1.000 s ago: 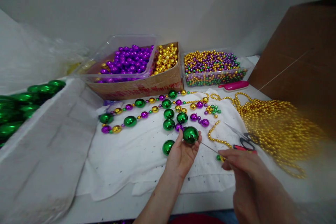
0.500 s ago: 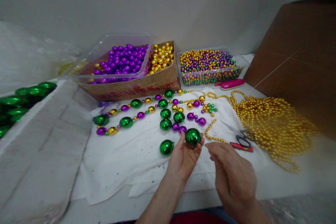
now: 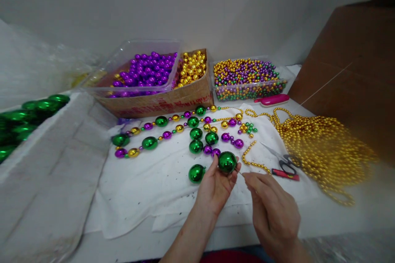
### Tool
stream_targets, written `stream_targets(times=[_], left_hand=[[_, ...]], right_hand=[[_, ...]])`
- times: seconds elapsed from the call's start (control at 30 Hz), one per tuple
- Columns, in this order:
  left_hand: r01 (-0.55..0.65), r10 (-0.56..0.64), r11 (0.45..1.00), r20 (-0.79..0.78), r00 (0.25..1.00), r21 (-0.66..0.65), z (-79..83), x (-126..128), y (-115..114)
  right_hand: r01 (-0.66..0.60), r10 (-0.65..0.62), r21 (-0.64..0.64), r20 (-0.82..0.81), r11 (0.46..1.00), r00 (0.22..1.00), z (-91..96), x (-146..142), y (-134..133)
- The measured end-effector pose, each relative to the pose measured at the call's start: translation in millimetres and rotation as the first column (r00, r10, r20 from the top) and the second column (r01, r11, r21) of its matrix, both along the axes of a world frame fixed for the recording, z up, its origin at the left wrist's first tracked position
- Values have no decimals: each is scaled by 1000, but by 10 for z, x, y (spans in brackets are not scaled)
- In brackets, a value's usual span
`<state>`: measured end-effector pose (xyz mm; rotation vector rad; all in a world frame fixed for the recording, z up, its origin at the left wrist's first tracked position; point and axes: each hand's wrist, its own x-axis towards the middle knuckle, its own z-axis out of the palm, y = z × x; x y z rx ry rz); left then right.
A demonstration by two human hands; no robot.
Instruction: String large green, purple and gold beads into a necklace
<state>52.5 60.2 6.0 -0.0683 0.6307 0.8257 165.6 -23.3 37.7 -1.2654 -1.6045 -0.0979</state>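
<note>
1. Rumpled white cloth [image 3: 145, 193], flecked with dark specks, covers part of a pale tabletop [image 3: 129, 247] before a plain grey wall [image 3: 197, 8].
2. The left hand [image 3: 217, 188] curls around a large, glossy, metallic-green ball [image 3: 227, 162].
3. The right hand [image 3: 274, 205] pinches a thin, straight rod [image 3: 240, 173] beside it.

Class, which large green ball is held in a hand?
The green ball in the left hand; the other green balls lie on the white cloth or in the heap at far left.
</note>
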Motion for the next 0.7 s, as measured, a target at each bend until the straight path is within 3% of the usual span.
stream_targets(times=[0.23,0.7], left_hand=[[25,-25,1000,-10,1000,-13,-42,18,-14],[28,-29,1000,-31,999,-13,-35,-19,11]], right_hand=[[57,-57,8,36,998,998,29,-27,15],[26,-28,-43,-46,999,999,54,-56,20]])
